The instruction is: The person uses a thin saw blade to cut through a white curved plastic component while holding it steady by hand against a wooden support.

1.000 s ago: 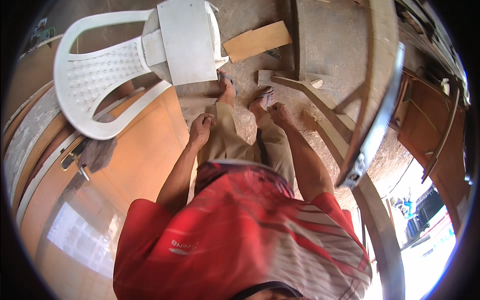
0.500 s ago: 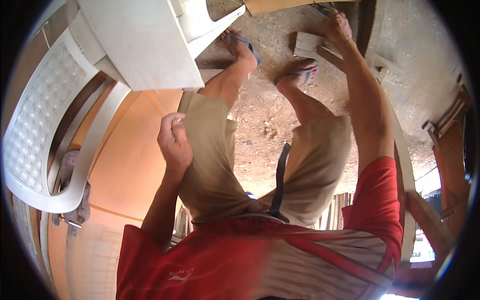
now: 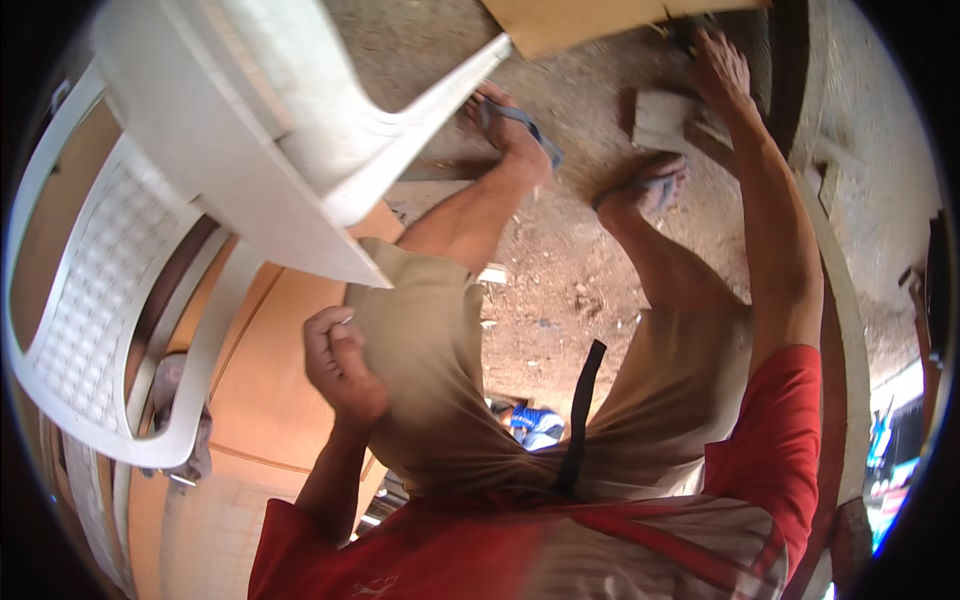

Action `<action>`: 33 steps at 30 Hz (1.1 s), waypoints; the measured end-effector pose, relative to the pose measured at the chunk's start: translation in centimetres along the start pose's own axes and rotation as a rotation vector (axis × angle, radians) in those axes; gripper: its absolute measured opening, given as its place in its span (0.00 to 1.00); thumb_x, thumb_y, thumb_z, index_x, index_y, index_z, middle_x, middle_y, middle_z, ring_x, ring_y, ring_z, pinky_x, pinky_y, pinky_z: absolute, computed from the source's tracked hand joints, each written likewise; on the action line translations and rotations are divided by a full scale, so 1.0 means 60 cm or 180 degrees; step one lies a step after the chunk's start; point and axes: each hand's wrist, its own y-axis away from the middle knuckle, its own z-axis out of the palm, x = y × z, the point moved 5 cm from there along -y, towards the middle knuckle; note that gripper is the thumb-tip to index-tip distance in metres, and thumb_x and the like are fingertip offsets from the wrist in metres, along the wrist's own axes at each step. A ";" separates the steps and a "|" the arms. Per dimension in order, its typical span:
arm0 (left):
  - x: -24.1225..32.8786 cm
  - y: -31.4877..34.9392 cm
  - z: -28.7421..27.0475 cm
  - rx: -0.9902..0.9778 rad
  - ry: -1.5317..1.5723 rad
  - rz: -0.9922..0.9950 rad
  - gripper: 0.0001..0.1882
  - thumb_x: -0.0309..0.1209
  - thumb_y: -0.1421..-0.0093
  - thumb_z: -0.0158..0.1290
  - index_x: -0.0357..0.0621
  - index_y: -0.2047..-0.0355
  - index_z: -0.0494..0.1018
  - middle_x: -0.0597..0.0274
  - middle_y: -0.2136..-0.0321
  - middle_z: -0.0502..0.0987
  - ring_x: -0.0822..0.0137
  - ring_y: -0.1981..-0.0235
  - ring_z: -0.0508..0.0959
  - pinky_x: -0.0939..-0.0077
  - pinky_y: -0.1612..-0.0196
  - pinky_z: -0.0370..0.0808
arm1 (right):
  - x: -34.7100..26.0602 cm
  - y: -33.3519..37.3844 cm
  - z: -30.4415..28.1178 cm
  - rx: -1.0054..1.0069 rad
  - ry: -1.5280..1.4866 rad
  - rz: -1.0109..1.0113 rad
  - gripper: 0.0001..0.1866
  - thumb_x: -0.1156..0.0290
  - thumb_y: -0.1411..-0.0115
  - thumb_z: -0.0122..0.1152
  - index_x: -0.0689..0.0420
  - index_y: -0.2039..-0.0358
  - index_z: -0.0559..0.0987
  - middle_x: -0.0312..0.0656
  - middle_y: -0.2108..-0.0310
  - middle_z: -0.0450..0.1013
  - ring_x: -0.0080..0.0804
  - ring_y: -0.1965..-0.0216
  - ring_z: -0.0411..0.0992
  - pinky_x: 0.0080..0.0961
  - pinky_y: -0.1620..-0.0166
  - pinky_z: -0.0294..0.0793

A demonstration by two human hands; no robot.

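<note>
My left hand (image 3: 345, 370) hangs beside my left thigh, fingers curled. A tiny pale thing shows at its fingertips, too small to name. Close above that hand is the corner of a white board (image 3: 250, 190), lying across a white plastic chair (image 3: 75, 300). My right arm stretches far forward. At its end my right hand (image 3: 722, 72), fingers reaching out and somewhat blurred, is at a dark tool (image 3: 682, 36) with yellowish bits, whose kind I cannot make out. A tan sheet (image 3: 610, 22) lies just left of the tool.
A wood block (image 3: 662, 120) lies on the dirt floor (image 3: 545, 320) near my right foot. An orange-brown wooden panel (image 3: 280, 370) stands at my left, with a dark cloth-like thing (image 3: 190, 420) by the chair. A long wooden edge (image 3: 845, 330) curves along my right.
The view has shifted, so the chair and board appear lower and larger. My right hand's fingers, earlier closed round the dark tool, now look stretched out. My left hand stays curled.
</note>
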 end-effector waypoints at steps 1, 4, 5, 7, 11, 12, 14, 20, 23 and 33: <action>-0.007 0.006 0.000 0.0029 0.0113 -0.0084 0.12 0.23 0.33 0.39 0.38 0.58 0.73 0.66 0.71 0.68 0.76 0.71 0.66 0.80 0.62 0.66 | -0.009 -0.003 -0.019 -0.0191 -0.0204 0.0046 0.15 0.67 0.39 0.50 0.55 0.53 0.75 0.55 0.51 0.75 0.57 0.49 0.74 0.51 0.46 0.71; 0.001 0.006 0.001 -0.0157 0.0036 0.0010 0.12 0.23 0.33 0.39 0.37 0.58 0.73 0.67 0.72 0.67 0.76 0.71 0.66 0.80 0.63 0.66 | -0.009 0.046 -0.024 -0.0736 -0.0607 0.0212 0.20 0.65 0.41 0.54 0.58 0.49 0.72 0.60 0.52 0.74 0.59 0.49 0.74 0.48 0.47 0.73; 0.008 -0.009 0.007 -0.0269 0.0038 0.0068 0.12 0.23 0.33 0.39 0.37 0.58 0.73 0.65 0.72 0.69 0.76 0.71 0.67 0.80 0.64 0.67 | 0.009 0.079 -0.036 -0.0863 -0.0698 0.0364 0.23 0.64 0.42 0.56 0.58 0.48 0.70 0.61 0.51 0.74 0.59 0.49 0.73 0.48 0.47 0.74; 0.011 0.008 0.008 -0.0241 0.0021 -0.0041 0.11 0.23 0.32 0.40 0.36 0.57 0.72 0.63 0.71 0.72 0.75 0.73 0.68 0.79 0.67 0.68 | 0.001 0.120 -0.043 -0.1221 -0.0780 0.0186 0.24 0.58 0.40 0.56 0.61 0.49 0.74 0.63 0.51 0.75 0.59 0.47 0.73 0.46 0.46 0.73; 0.011 0.012 0.018 -0.0315 0.0071 0.0204 0.10 0.23 0.32 0.41 0.36 0.56 0.73 0.63 0.74 0.72 0.74 0.73 0.70 0.77 0.67 0.70 | -0.013 0.242 -0.142 -0.0878 -0.1858 0.0239 0.27 0.53 0.40 0.61 0.66 0.52 0.76 0.66 0.58 0.76 0.64 0.52 0.74 0.48 0.50 0.74; 0.008 0.015 0.018 -0.0367 0.0115 0.0110 0.10 0.23 0.32 0.42 0.36 0.56 0.73 0.63 0.74 0.72 0.74 0.73 0.71 0.77 0.67 0.70 | -0.019 0.272 -0.159 -0.0872 -0.2038 0.0203 0.28 0.53 0.40 0.61 0.67 0.53 0.77 0.67 0.61 0.76 0.65 0.54 0.75 0.49 0.52 0.75; 0.000 0.020 0.016 -0.0455 0.0201 -0.0012 0.10 0.23 0.32 0.42 0.37 0.57 0.73 0.63 0.75 0.73 0.73 0.73 0.72 0.76 0.67 0.71 | -0.031 0.349 -0.184 -0.1342 -0.2120 0.0975 0.26 0.53 0.39 0.60 0.68 0.58 0.79 0.68 0.65 0.76 0.67 0.57 0.75 0.50 0.57 0.75; -0.019 0.044 0.022 -0.0437 0.0654 0.0303 0.09 0.25 0.34 0.45 0.39 0.59 0.76 0.61 0.75 0.74 0.71 0.73 0.73 0.72 0.66 0.72 | -0.264 0.513 -0.471 -0.0312 -0.3358 0.1445 0.14 0.61 0.34 0.59 0.61 0.62 0.75 0.37 0.79 0.67 0.25 0.76 0.67 0.30 0.71 0.69; 0.022 0.059 0.002 -0.0867 0.1399 -0.0094 0.10 0.29 0.32 0.47 0.39 0.59 0.77 0.59 0.70 0.76 0.69 0.70 0.73 0.73 0.64 0.71 | -0.375 0.556 -0.545 -0.0365 -0.3954 0.0874 0.09 0.68 0.35 0.60 0.59 0.59 0.74 0.42 0.77 0.69 0.30 0.76 0.69 0.36 0.70 0.70; 0.073 0.002 -0.123 -0.0513 0.2928 -0.1688 0.29 0.50 0.27 0.44 0.43 0.80 0.68 0.71 0.82 0.65 0.76 0.77 0.63 0.75 0.72 0.61 | -0.576 0.502 -0.651 -0.0876 -0.3295 -0.0961 0.18 0.62 0.38 0.67 0.60 0.54 0.77 0.45 0.66 0.76 0.40 0.67 0.76 0.34 0.64 0.76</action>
